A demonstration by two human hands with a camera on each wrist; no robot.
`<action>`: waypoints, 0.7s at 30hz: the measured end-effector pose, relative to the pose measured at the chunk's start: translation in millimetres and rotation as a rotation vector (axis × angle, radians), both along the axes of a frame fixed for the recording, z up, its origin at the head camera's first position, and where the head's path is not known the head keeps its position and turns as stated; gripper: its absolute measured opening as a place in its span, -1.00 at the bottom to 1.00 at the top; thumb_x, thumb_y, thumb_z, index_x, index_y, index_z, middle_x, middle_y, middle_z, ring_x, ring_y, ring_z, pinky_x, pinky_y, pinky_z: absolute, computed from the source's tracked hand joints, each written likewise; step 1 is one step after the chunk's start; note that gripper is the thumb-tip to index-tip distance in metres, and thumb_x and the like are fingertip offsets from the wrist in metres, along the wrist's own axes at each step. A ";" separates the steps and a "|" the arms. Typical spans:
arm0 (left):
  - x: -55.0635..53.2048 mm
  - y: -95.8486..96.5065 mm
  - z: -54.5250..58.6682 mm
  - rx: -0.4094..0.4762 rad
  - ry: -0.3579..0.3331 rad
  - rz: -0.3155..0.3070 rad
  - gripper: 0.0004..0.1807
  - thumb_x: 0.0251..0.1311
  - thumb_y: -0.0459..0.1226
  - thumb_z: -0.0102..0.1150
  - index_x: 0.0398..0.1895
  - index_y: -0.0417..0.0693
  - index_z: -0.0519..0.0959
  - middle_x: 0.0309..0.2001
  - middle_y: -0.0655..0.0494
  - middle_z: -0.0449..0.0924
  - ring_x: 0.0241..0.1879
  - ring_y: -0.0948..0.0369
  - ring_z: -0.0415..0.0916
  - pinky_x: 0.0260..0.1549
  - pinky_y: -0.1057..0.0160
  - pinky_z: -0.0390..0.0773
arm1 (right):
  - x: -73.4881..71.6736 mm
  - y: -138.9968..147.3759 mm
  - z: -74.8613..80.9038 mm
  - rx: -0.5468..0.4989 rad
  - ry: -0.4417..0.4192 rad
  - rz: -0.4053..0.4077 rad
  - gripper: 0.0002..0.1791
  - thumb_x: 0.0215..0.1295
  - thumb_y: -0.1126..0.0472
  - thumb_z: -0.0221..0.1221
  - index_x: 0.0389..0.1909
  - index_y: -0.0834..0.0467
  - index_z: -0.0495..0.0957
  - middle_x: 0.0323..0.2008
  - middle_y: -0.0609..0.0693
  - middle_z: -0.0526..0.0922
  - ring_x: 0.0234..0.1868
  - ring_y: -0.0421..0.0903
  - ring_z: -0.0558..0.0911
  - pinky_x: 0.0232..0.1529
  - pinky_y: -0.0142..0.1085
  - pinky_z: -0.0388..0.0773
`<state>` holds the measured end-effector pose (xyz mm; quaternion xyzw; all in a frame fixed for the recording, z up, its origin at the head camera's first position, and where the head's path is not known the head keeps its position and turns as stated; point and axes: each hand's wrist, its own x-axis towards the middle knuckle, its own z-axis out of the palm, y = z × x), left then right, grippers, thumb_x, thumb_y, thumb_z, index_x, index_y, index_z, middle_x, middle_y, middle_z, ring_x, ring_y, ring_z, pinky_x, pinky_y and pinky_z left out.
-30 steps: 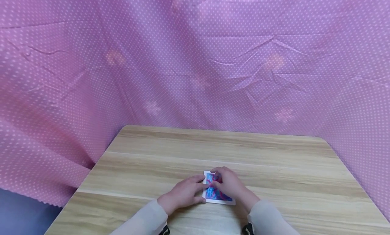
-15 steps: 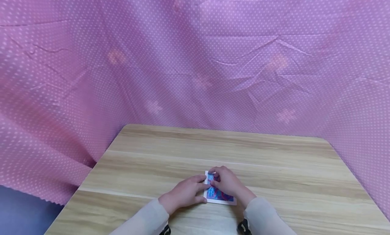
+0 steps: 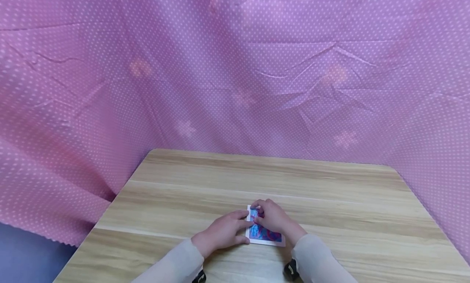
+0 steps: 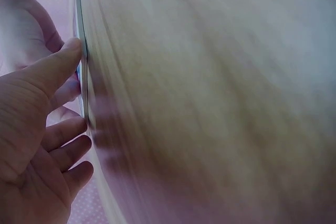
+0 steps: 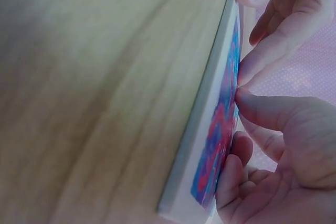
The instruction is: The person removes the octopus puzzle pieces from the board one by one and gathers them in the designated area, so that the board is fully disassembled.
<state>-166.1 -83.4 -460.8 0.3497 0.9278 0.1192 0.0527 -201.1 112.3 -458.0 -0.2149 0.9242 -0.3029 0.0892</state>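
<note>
A small flat picture panel (image 3: 267,235) with a white border and a blue and pink picture lies on the wooden table. From its left side my left hand (image 3: 221,231) touches it, fingers spread. In the left wrist view that thumb is against the edge of the panel (image 4: 80,11). Over the upper right part of the panel is my right hand (image 3: 276,218), fingers bent. In the right wrist view its thumb touches the picture face of the panel (image 5: 218,129), close to a left fingertip. Whether the right fingers pinch anything is hidden.
The light wooden table (image 3: 176,173) has rounded far corners. Pink dotted cloth (image 3: 227,79) hangs behind it and on both sides. Pale sleeves (image 3: 321,258) cover both forearms, with dark bands at the wrists.
The panel and the left hand appear slightly farther right in the view than a second ago. My right wrist has drawn a little to the left; both hands stay at the panel.
</note>
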 end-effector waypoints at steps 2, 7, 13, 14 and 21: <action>1.0 0.8 0.3 -0.003 -0.002 0.002 -0.45 0.17 0.06 0.22 0.21 0.07 0.52 0.31 -0.04 0.32 0.28 0.07 0.27 0.20 0.15 0.32 | 0.1 -0.1 -0.1 0.004 -0.012 0.000 -0.70 0.19 0.27 0.28 -0.04 0.10 0.54 -0.35 -0.02 0.44 -0.37 -0.12 0.43 -0.24 -0.11 0.48; 3.8 2.1 0.2 0.000 -0.007 0.010 -0.45 0.17 0.05 0.23 0.21 0.07 0.52 0.31 -0.04 0.32 0.29 0.07 0.27 0.21 0.15 0.32 | 0.2 -0.3 1.6 0.013 -0.068 -0.007 -0.70 0.20 0.27 0.28 -0.04 0.09 0.53 -0.32 -0.01 0.43 -0.34 -0.10 0.44 -0.21 -0.09 0.48; 6.9 3.0 -1.8 0.008 -0.018 0.019 -0.45 0.17 0.05 0.23 0.20 0.08 0.53 0.31 -0.02 0.32 0.29 0.09 0.26 0.21 0.16 0.32 | 0.6 0.3 2.5 -0.005 -0.112 -0.017 -0.71 0.20 0.28 0.28 -0.06 0.06 0.50 -0.26 0.03 0.45 -0.27 -0.05 0.46 -0.10 0.00 0.48; 7.3 3.1 -2.1 0.009 -0.019 0.019 -0.45 0.17 0.05 0.23 0.20 0.08 0.53 0.31 -0.02 0.32 0.29 0.09 0.26 0.21 0.16 0.32 | 0.9 0.3 2.4 -0.012 -0.111 -0.018 -0.71 0.19 0.29 0.28 -0.07 0.06 0.50 -0.25 0.04 0.45 -0.26 -0.04 0.46 -0.08 0.02 0.47; 11.4 4.6 -0.9 0.008 -0.013 0.024 -0.45 0.17 0.05 0.23 0.21 0.08 0.52 0.32 -0.02 0.32 0.28 0.08 0.27 0.20 0.15 0.33 | 5.6 0.8 2.1 -0.049 -0.097 -0.035 -0.69 0.15 0.30 0.32 -0.11 0.04 0.50 -0.19 0.08 0.40 -0.21 -0.01 0.45 -0.02 0.07 0.45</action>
